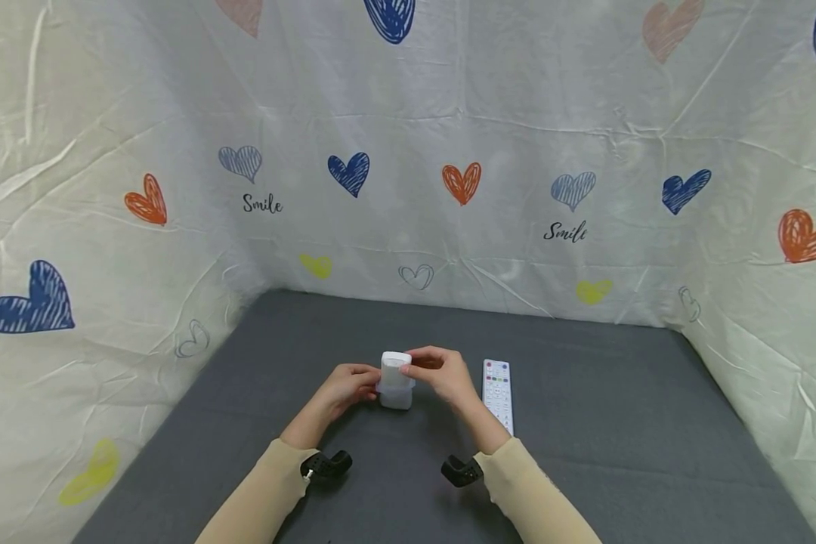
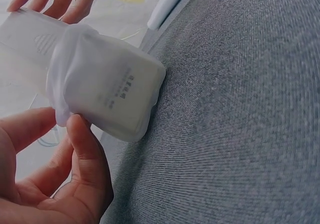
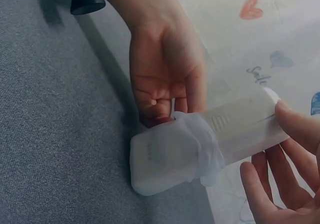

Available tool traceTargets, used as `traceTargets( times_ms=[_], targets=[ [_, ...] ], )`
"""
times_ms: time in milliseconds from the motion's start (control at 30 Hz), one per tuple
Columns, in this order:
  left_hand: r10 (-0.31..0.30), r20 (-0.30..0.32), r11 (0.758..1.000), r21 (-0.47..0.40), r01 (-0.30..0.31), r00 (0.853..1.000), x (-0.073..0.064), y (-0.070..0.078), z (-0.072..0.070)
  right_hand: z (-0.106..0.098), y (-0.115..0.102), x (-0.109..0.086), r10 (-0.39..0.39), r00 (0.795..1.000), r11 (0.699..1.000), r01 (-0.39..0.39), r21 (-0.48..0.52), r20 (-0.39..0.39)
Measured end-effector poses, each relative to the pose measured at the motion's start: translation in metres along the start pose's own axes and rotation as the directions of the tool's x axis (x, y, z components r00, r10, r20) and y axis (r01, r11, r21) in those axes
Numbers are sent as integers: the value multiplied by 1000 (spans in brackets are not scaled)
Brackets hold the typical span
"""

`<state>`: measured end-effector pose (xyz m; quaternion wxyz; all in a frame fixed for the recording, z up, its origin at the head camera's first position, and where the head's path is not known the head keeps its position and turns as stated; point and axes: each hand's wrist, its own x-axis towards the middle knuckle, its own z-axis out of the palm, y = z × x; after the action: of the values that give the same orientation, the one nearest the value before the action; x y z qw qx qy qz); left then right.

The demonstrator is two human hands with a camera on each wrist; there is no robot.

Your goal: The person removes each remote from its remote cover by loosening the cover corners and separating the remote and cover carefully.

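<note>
A white remote control [image 1: 391, 370] stands upright over the table, its back with a ridged arrow mark showing in the wrist views. Around its lower half sits a translucent soft sleeve [image 2: 107, 79], bunched into folds at its upper edge; printed text shows through it. My left hand [image 1: 347, 389] pinches that bunched edge between thumb and fingertip. Higher up, my right hand [image 1: 443, 374] holds the bare upper end, thumb on one side [image 3: 297, 121] and fingers on the other. The sleeve's lower end is close to the tabletop.
A second white remote control [image 1: 498, 393], with many buttons, lies face up on the dark grey tablecloth [image 1: 619, 423], just right of my right hand. White curtains [image 1: 408, 91] printed with hearts enclose the back and sides. Black bands [image 1: 462, 471] are on both wrists.
</note>
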<state>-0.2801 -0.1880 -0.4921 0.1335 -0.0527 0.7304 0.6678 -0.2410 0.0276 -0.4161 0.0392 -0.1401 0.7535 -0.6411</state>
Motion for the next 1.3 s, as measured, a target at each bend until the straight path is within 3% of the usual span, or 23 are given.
traceTargets(
  times_ms=[500, 700, 1033, 1300],
  targets=[
    [23, 44, 1000, -9, -23, 999, -3, 2, 1, -3, 4, 2, -10, 1000, 1000, 10, -1, 19],
    [22, 45, 1000, -10, -22, 999, -4, 3, 0, -2, 3, 3, -58, 998, 998, 60, -35, 32],
    [50, -26, 998, 29, -49, 998, -6, 15, 5, 0, 0, 0, -90, 993, 996, 88, -25, -77],
    [54, -32, 995, 89, -51, 998, -9, 27, 6, 0, -5, 0, -104, 984, 994, 105, -3, -142]
  ],
)
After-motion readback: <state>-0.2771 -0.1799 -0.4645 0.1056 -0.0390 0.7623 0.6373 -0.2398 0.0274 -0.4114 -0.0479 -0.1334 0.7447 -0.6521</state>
